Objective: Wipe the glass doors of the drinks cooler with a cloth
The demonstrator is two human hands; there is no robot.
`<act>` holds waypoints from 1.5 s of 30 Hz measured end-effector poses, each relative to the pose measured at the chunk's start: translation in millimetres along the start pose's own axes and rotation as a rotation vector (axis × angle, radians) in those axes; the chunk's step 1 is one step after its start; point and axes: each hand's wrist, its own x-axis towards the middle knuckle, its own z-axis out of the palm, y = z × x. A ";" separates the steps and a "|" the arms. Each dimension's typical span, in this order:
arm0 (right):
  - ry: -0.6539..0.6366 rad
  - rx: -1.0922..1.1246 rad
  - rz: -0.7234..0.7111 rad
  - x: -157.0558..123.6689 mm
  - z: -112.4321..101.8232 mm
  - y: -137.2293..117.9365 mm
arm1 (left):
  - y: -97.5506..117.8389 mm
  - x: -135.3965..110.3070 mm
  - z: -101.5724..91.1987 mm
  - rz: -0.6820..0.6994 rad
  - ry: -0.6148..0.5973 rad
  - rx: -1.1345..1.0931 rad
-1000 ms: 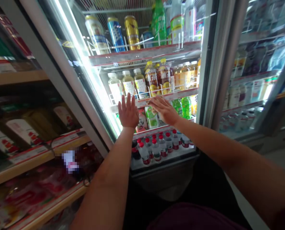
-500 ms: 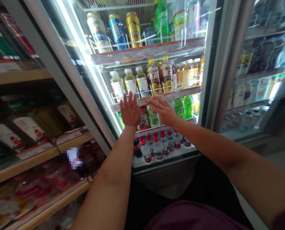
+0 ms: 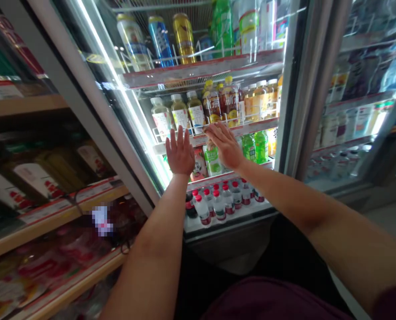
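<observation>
Both arms stretch forward toward a lit drinks fridge. My left hand is open, fingers spread and pointing up, in front of the white-capped bottles. To its right, my right hand is open too, palm down with fingers extended to the left, below the brown iced-tea bottles. Neither hand holds anything. Whether they touch the fridge front I cannot tell. Partly hidden between the hands stand a red carton and a green-labelled bottle.
Cans and a large green bottle fill the upper shelf. Red-capped water bottles stand at the bottom. Wooden shelves with bottles and packets flank the left side. A metal door frame and another fridge section are at right.
My right hand has risen slightly, its fingers tilting a little more upward. The left hand stays nearly in place. The view has shifted slightly.
</observation>
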 end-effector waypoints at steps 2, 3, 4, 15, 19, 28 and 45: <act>-0.048 0.009 -0.039 -3.2 1.8 -1.5 | -0.6 -0.2 0.6 0.018 0.017 0.031; -0.104 0.018 -0.093 -8.2 2.6 -1.9 | -0.9 -0.3 0.8 0.028 0.025 0.046; -0.165 0.026 -0.156 -14.7 3.0 -1.8 | -1.1 -0.3 0.9 0.037 0.031 0.057; -0.318 0.005 -0.362 -50.1 -15.9 31.3 | -1.7 -0.4 0.8 0.035 0.026 0.027; -0.130 -0.001 -0.173 -31.8 -25.8 48.0 | -2.6 -0.3 2.0 0.023 0.018 0.018; 0.151 0.041 0.010 -11.8 -23.2 56.1 | -2.5 -0.9 2.7 0.046 0.052 0.043; -0.117 0.298 -0.085 36.2 -7.3 -6.7 | 21.3 -19.6 15.4 0.412 0.062 0.004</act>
